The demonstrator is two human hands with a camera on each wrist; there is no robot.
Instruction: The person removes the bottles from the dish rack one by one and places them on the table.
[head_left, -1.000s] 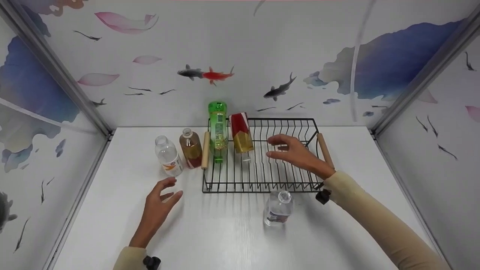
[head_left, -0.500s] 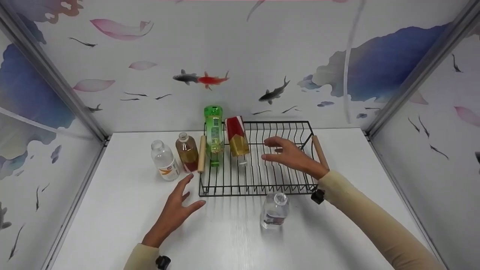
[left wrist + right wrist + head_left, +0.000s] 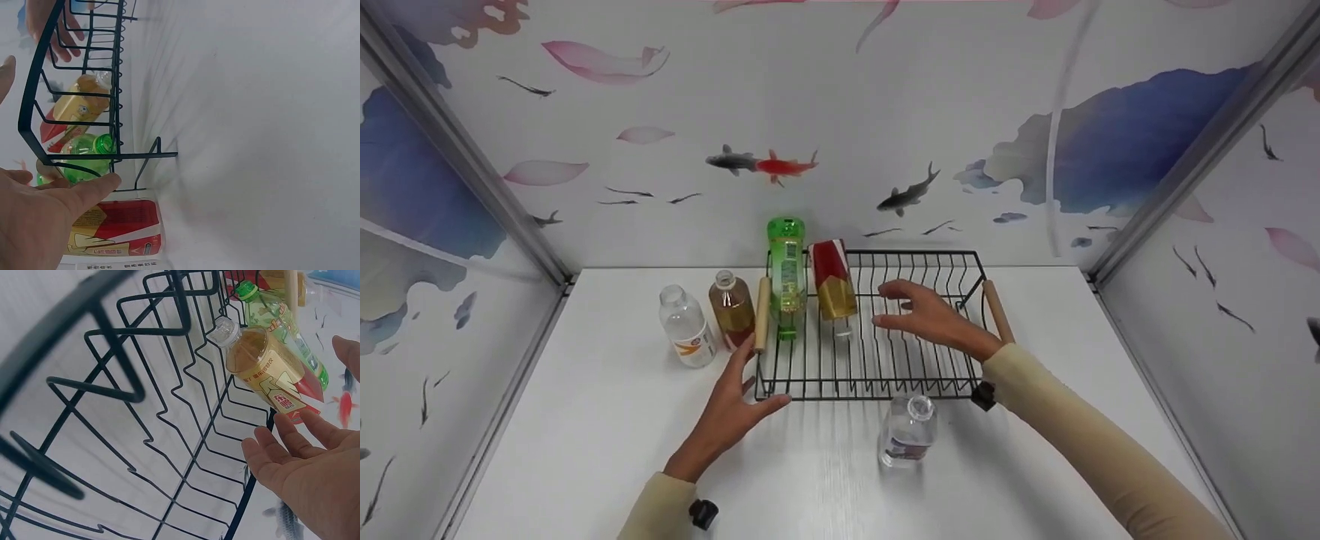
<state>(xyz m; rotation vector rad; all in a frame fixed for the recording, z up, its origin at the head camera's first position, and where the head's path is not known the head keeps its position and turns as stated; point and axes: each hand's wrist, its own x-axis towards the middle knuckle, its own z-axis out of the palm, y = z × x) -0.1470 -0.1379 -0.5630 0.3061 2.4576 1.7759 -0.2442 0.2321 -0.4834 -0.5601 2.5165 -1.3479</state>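
Observation:
My left hand (image 3: 729, 409) is at the front left corner of a black wire dish rack (image 3: 870, 381), fingers spread, the fingertips by its left wooden handle (image 3: 763, 315). In the left wrist view a finger (image 3: 95, 192) lies along the rack's end; whether it touches cannot be told. Above the rack's middle, my right hand (image 3: 934, 315) is held with bent, parted fingers and nothing in it. Leaning neck-down at the rack's left are a green bottle (image 3: 787, 277) and a red-and-gold labelled bottle (image 3: 832, 281). The right wrist view shows that labelled bottle (image 3: 273, 371) beyond my fingertips.
Left of the rack stand an uncapped amber bottle (image 3: 733, 311) and a clear bottle (image 3: 688, 330) with an orange-marked label. Another clear bottle (image 3: 906, 439) stands before the rack. A right wooden handle (image 3: 997, 311) and patterned walls bound the white table (image 3: 825, 487).
My left hand has moved right and forward from beside the clear bottle to the rack's left corner, its fingers spreading. The right hand has shifted slightly left. The bottles stay put.

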